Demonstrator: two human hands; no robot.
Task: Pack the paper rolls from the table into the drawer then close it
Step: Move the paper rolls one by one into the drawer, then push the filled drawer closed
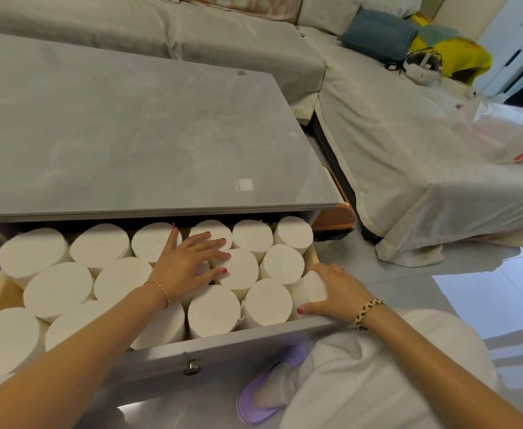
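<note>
Drawer [229,345] pulled out from under the grey table [130,134], packed near full with white paper rolls [213,311], all standing on end, flat round tops up, plain white, no visible core holes. Roughly three staggered rows, rolls touching each other wall to wall; back row partly tucked under the tabletop edge. Tabletop surface bare grey.

Left hand [189,261] lies flat on top of the middle rolls, fingers straight and spread, pressing down, holding nothing. Right hand [331,289] at the drawer's right front corner, fingers curled over the last roll [314,287], which sits tilted, higher than its neighbours, wedged between the adjacent roll and the right drawer wall.

Edges: drawer front panel grey with a small metal handle [191,366] at centre; wooden side wall shows at far left, with a little gap beside the rolls there. Right side has no spare room visible. Gap between roll tops and tabletop underside looks tight at the back.

Around: sofa [408,156] under white cover to the right, near the table corner; glossy floor; purple slipper [263,400] below the drawer front.
</note>
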